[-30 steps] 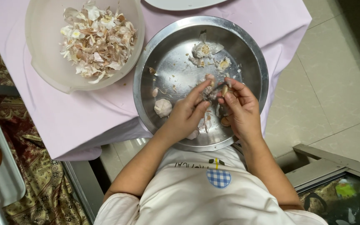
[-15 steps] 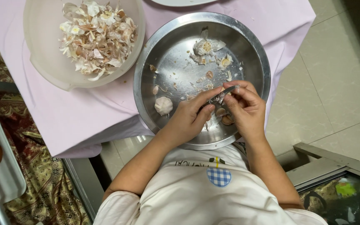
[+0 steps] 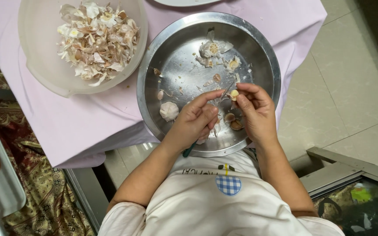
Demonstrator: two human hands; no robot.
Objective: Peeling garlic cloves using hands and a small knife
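Over the near half of the steel basin (image 3: 259, 48), the left hand (image 3: 193, 122) is curled around a small knife (image 3: 222, 95) with a green handle end, its blade running up toward two o'clock to meet the garlic clove (image 3: 234, 94) that the right hand (image 3: 254, 111) pinches at its fingertips, right at the blade's tip. Half a second ago the hands sat slightly lower and closer; now the clove is lifted into plainer sight. Farther off, at ten o'clock on the pink-clothed worktop (image 3: 88, 122), a pale bowl (image 3: 36, 57) holds garlic skins (image 3: 97, 39).
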